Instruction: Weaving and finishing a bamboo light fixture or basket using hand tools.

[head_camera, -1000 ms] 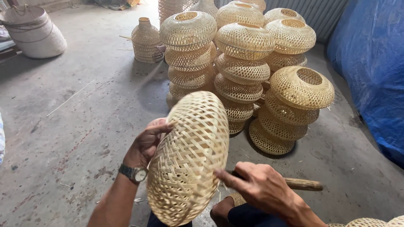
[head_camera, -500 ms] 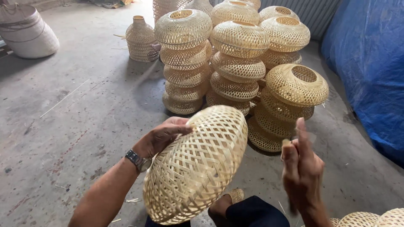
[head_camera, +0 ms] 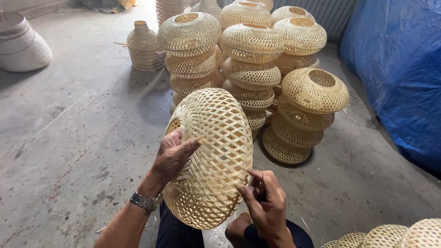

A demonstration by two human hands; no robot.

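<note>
A round woven bamboo basket (head_camera: 216,151) stands tilted on its edge over my lap. My left hand (head_camera: 173,154), a watch on its wrist, lies flat against the basket's left side with the thumb stretched across the weave. My right hand (head_camera: 262,200) is at the basket's lower right edge, fingers pinched on a thin dark tool or strip whose tip touches the weave. What exactly it pinches is too small to make out.
Stacks of similar woven baskets (head_camera: 250,69) stand on the concrete floor (head_camera: 69,138) just ahead. A bottle-shaped woven piece (head_camera: 143,46) and a white sack (head_camera: 23,43) sit far left. A blue tarp (head_camera: 395,73) hangs at right. More baskets (head_camera: 390,234) lie at bottom right.
The basket has turned more upright. My right hand, raised and apart half a second ago, came back to the basket's lower right edge. My left hand shifted onto its side.
</note>
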